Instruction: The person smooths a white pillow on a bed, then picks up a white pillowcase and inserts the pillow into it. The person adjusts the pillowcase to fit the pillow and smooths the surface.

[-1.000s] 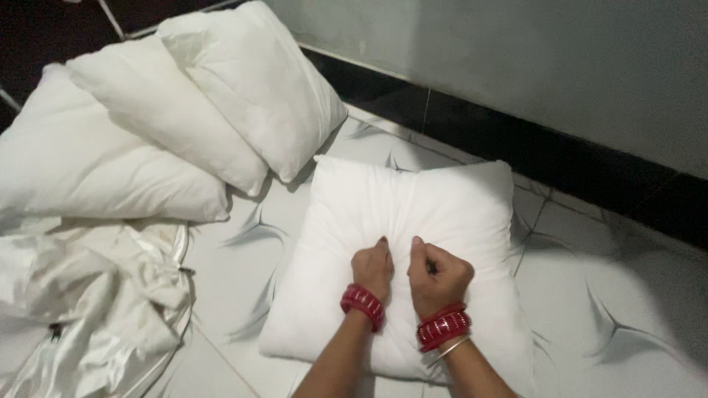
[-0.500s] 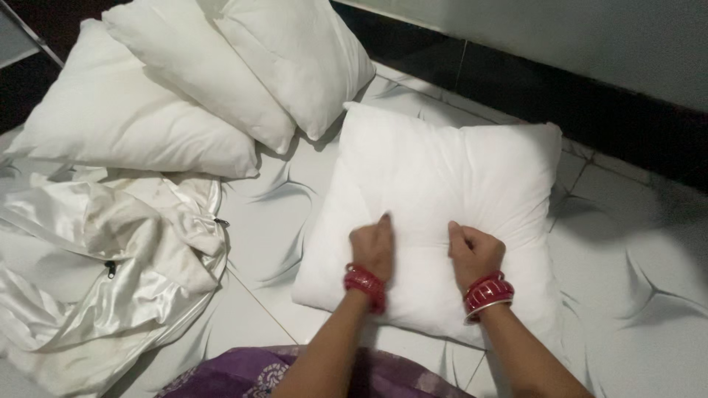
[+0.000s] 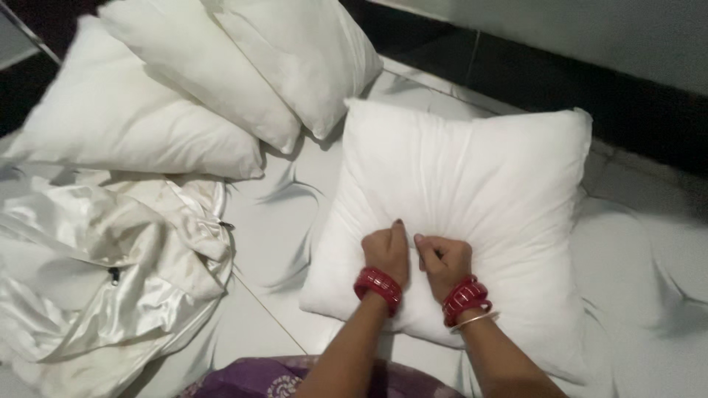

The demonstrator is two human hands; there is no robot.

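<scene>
White marbled floor tiles (image 3: 265,221) fill most of the view, w/ a dark skirting band and pale wall along the top right. From where I'm watching, biggest item is the stack of three bare white pillows (image 3: 184,96) upper left, overlapping each other and leaning toward the wall. Next, a crumpled heap of shiny cream covers (image 3: 103,273) at left, zip pull showing, just below that stack. Then the square white pillow (image 3: 472,191) lying flat on the tiles at centre-right, one corner near the stack but apart from it. Purple patterned cloth (image 3: 295,376) shows at the bottom edge, prob. the person's clothing. Both wrists carry red bangles. Left hand (image 3: 387,254) and right hand (image 3: 445,262) sit side by side, almost touching, on the near half of the pillow, both fisted w/ fingers curled tight into the fabric; creases fan out from them. Vs half a sec ago the hands were spread apart on the pillow, now they've come together at the middle, gathering fabric inward, and the pillow looks plumper and fuller toward the wall. I read that as bunching or kneading the filling, grip firm on both sides.
</scene>
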